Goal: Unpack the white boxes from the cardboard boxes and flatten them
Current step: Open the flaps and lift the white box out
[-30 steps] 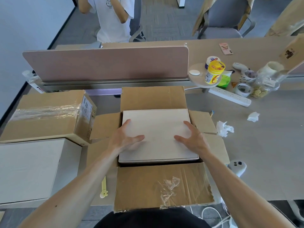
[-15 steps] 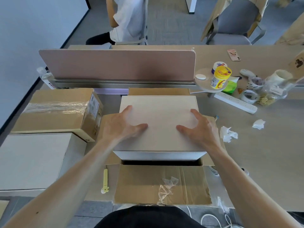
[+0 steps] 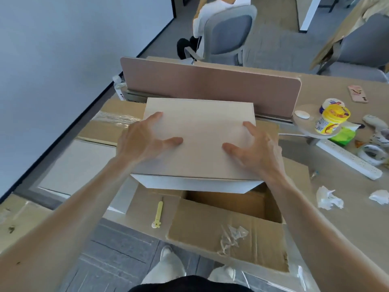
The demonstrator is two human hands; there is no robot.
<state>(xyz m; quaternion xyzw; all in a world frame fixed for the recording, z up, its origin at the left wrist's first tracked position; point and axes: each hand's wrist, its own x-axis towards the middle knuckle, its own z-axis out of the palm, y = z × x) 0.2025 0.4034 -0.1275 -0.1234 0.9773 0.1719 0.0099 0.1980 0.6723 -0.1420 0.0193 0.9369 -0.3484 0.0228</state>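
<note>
Fingers (image 3: 156, 116) of both hands, left (image 3: 143, 142) and right (image 3: 259, 150), clamp the white box (image 3: 200, 131) above the open carton (image 3: 229, 207).

head view looks steeply down, close over desk (image 3: 347, 199).

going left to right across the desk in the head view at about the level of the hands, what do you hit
second white box → left hand → held white box → right hand → white power strip → roll of tape
</note>
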